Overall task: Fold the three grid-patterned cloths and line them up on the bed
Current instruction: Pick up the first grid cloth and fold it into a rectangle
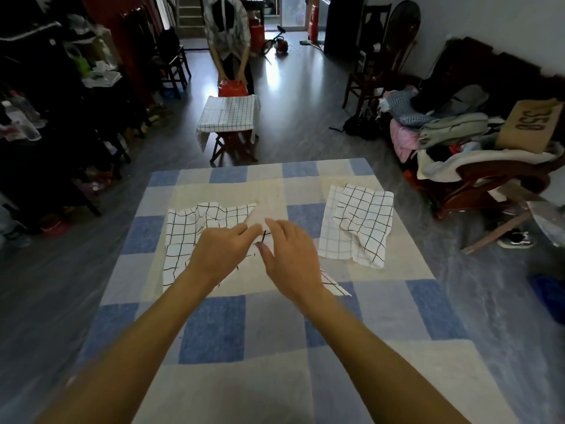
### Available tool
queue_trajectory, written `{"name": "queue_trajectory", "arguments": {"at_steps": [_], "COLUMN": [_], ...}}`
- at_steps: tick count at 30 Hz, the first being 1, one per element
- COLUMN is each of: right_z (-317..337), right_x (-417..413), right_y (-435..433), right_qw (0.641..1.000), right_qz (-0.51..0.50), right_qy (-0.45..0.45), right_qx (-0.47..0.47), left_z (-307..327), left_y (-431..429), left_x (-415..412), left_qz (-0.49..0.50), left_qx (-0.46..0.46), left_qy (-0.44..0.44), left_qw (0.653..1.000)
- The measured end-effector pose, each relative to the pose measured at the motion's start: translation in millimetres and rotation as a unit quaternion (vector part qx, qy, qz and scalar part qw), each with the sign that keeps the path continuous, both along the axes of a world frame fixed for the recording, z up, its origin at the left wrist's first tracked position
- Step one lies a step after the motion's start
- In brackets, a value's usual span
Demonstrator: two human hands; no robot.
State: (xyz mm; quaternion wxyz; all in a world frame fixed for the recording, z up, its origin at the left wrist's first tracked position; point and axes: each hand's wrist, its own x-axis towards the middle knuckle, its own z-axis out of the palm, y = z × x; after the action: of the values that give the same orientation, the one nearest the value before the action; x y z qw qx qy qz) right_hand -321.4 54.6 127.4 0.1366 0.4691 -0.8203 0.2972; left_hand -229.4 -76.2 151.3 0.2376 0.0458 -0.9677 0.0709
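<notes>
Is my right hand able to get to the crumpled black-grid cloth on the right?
Probably yes: between the right hand and the crumpled black-grid cloth lie only flat bedcover and the fine-grid cloth beneath it.

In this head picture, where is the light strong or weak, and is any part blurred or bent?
Head view: daylight from the far doorway glares on the glossy grey floor; the cluttered left side is almost black; the wide lens bows the frame edges; the left hand and right hand over the white black-grid cloth look slightly soft.
</notes>
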Motion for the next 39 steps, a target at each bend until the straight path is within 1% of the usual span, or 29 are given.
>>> {"name": "queue_trajectory", "arguments": {"at_steps": [4, 7, 12, 15, 18, 22, 25, 30, 34, 39], "right_z": [-10, -16, -16, -15, -11, -3, -7, -17, -20, -15], "right_x": [-5, -17, -37, -52, -67, -83, -91, -108, -118, -123], "right_y": [-9, -3, 12, 20, 27, 38, 42, 53, 60, 65], "right_qw": [0.998, 0.998, 0.990, 0.986, 0.978, 0.968, 0.968, 0.970, 0.975, 0.977], "right_qz": [-0.004, -0.003, 0.041, 0.049, 0.054, 0.060, 0.059, 0.096, 0.084, 0.083], "right_qy": [0.040, 0.044, 0.125, 0.155, 0.192, 0.229, 0.222, 0.204, 0.192, 0.186], "right_qx": [-0.051, -0.039, -0.042, -0.038, -0.054, -0.085, -0.096, -0.093, -0.072, -0.068], "left_z": [-6, -6, -12, -15, -13, -12, -13, -22, -26, -21], "left_y": [-6, -12, -24, -23, -15, -11, -14, -21, -26, -26], "left_x": [4, 10, 20, 22, 22, 20, 21, 27, 34, 40], "left_qz": [-0.006, -0.019, -0.045, -0.055, -0.093, -0.117, -0.115, -0.104, -0.091, -0.084], "left_qx": [-0.014, -0.026, -0.047, -0.060, -0.068, -0.057, -0.050, -0.028, -0.030, -0.030], "left_qy": [0.024, 0.057, 0.077, 0.088, 0.110, 0.111, 0.105, 0.092, 0.091, 0.106], "left_qw": [1.000, 0.998, 0.995, 0.993, 0.987, 0.985, 0.987, 0.990, 0.991, 0.990]}}
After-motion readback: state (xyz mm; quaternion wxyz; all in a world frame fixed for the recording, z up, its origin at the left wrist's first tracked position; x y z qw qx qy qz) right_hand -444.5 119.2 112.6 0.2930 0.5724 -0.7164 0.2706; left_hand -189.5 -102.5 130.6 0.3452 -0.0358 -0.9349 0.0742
